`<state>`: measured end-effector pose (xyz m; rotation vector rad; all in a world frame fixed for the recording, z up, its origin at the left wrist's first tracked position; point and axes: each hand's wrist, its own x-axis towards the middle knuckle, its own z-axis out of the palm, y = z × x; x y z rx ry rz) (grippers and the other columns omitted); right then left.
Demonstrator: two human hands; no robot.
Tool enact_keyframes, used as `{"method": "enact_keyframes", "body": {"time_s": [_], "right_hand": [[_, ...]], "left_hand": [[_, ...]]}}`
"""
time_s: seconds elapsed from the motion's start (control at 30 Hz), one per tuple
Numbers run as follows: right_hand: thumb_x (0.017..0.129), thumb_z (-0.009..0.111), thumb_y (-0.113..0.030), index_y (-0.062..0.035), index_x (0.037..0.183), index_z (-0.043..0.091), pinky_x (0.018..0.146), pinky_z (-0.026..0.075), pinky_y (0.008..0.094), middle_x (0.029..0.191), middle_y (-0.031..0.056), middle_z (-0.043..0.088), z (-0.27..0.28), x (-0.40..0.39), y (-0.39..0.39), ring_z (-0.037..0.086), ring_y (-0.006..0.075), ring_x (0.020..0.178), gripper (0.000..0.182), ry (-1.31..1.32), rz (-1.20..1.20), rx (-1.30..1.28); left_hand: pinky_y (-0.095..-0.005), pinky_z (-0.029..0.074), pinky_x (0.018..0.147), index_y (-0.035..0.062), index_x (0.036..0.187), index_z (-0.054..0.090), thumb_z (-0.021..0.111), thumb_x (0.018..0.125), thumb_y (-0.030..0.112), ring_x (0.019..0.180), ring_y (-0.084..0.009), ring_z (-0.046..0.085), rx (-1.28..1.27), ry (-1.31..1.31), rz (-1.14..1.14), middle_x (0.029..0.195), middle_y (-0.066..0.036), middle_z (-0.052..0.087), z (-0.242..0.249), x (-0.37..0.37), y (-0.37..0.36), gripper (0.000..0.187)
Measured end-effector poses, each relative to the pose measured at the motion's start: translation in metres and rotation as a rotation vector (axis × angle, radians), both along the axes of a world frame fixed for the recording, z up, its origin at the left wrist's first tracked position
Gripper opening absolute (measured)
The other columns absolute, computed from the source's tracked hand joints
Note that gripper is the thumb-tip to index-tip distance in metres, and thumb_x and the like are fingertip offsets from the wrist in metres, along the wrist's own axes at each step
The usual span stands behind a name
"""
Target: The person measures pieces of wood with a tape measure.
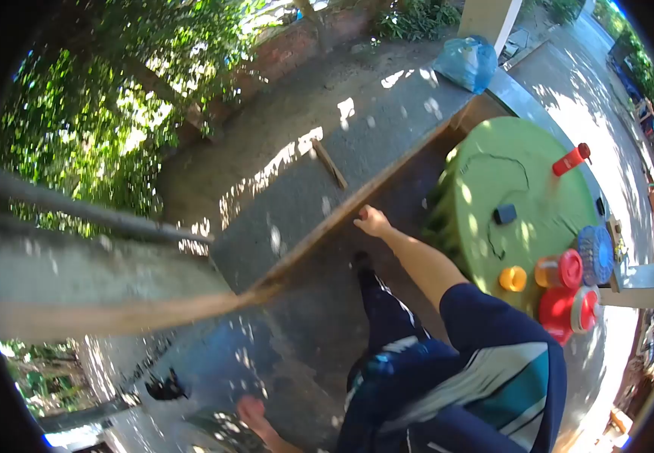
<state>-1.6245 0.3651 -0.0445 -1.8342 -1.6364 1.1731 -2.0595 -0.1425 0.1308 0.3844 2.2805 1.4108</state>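
My right hand (373,221) reaches out at mid-view with its fingers curled in. A small reddish spot shows at the fingertips, but I cannot make out what it is. In the picture this hand overlaps the edge of the low concrete ledge (297,226); contact between them cannot be told. Low at the left, my left hand (253,414) hangs over the floor, smeared by motion, so its fingers do not read clearly. Nothing can be made out in it. Between the hands, one dark trouser leg (387,306) stretches forward.
To the right stands a round table with a green cloth (485,181), bearing a red bottle (571,160), a black box with a cord (504,214), an orange cup (513,278) and red-lidded jars (561,269). A stick (330,163) and blue bag (467,64) rest on the ledge. A dark animal-like shape (165,386) is lower left.
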Motion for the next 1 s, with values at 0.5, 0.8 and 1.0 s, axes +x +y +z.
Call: {"method": "enact_keyframes", "body": {"time_s": [0.5, 0.8, 1.0], "right_hand": [[0.084, 0.074, -0.019, -0.0007, 0.108, 0.066, 0.075, 0.058, 0.0394, 0.094, 0.0147, 0.07, -0.05, -0.116, 0.144, 0.07, 0.0265, 0.088, 0.032, 0.092, -0.05, -0.555], [0.077, 0.081, -0.005, 0.0033, 0.12, 0.059, 0.072, 0.058, 0.0355, 0.108, 0.0132, 0.072, 0.056, -0.161, -0.111, 0.07, 0.0212, 0.089, 0.049, 0.812, -0.298, -0.504], [0.082, 0.075, -0.01, -0.0035, 0.124, 0.059, 0.091, 0.054, 0.0401, 0.116, 0.0148, 0.071, 0.161, -0.176, -0.286, 0.069, 0.0279, 0.104, 0.045, 0.435, -0.58, -0.235]], "left_hand": [[-0.0299, 0.055, 0.072, 0.0043, 0.118, 0.062, 0.06, 0.103, 0.028, 0.081, -0.0158, 0.064, -0.538, -0.276, -0.62, 0.105, -0.009, 0.067, -0.044, -0.118, 0.28, 0.028], [-0.0343, 0.056, 0.079, 0.0054, 0.136, 0.052, 0.048, 0.108, 0.035, 0.096, -0.0204, 0.065, -0.54, -0.508, -1.487, 0.121, -0.011, 0.063, -0.055, 0.015, 0.634, 0.041], [-0.036, 0.058, 0.077, 0.0099, 0.14, 0.049, 0.046, 0.108, 0.034, 0.096, -0.0196, 0.065, -0.509, -0.415, -1.972, 0.119, -0.01, 0.058, -0.034, 0.154, 0.551, 0.04]]}}
